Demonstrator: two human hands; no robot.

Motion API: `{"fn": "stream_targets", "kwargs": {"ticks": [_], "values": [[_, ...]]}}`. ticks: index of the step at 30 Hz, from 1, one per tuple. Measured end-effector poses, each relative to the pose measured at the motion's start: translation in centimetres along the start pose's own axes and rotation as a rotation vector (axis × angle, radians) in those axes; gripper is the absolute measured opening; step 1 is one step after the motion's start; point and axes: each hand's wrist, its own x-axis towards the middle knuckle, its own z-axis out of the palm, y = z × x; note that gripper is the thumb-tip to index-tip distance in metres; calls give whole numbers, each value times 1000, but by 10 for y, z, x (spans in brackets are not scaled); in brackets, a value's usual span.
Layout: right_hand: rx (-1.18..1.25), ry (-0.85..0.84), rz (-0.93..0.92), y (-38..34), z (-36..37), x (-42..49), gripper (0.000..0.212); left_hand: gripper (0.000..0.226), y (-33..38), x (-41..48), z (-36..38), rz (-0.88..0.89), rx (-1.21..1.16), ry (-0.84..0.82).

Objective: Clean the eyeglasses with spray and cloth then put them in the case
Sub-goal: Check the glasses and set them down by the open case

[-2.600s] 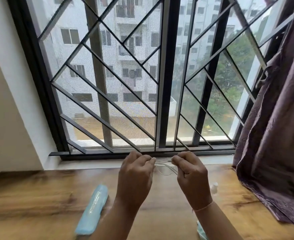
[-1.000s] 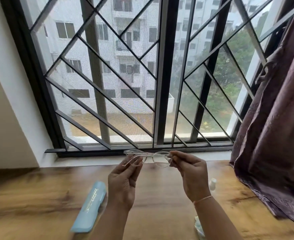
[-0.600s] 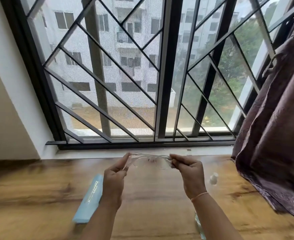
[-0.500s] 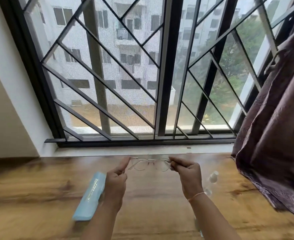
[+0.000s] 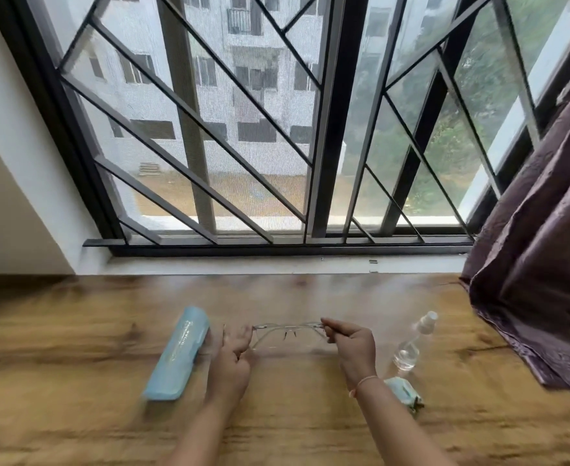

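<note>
On the wooden worktop by the barred window, a person holds clear eyeglasses low between two hands. The right hand pinches the right end of the eyeglasses with finger and thumb. The left hand is spread, with its fingers straight and pointing up, right at the left end of the frame. It is too blurry to tell if they touch it. A long blue case lies closed on the wood, just left of the left hand. A clear spray bottle with a white top stands to the right of the right hand. A folded light blue cloth lies by the right wrist, close to the bottle. A purple curtain hangs on the right side.
</note>
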Motion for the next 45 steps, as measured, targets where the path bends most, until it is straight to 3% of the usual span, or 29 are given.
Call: {"fn": "stream_targets", "kwargs": {"ticks": [14,19,25,28,45], "values": [[-207,-19,-36,32,-5,5,22,70,-16,3,7,-58,133,36],[-300,-31,-105,39,-5,6,32,69,-17,1,6,-23,222,71],[-369,-32,-150,38,-4,4,25,59,-9,-3,7,-33,275,65],[-393,-33,-170,39,-5,4,24,70,-10,-3,6,-49,292,59],[-385,-89,-118,30,-6,0,33,54,-13,-5,10,25,337,116]]}}
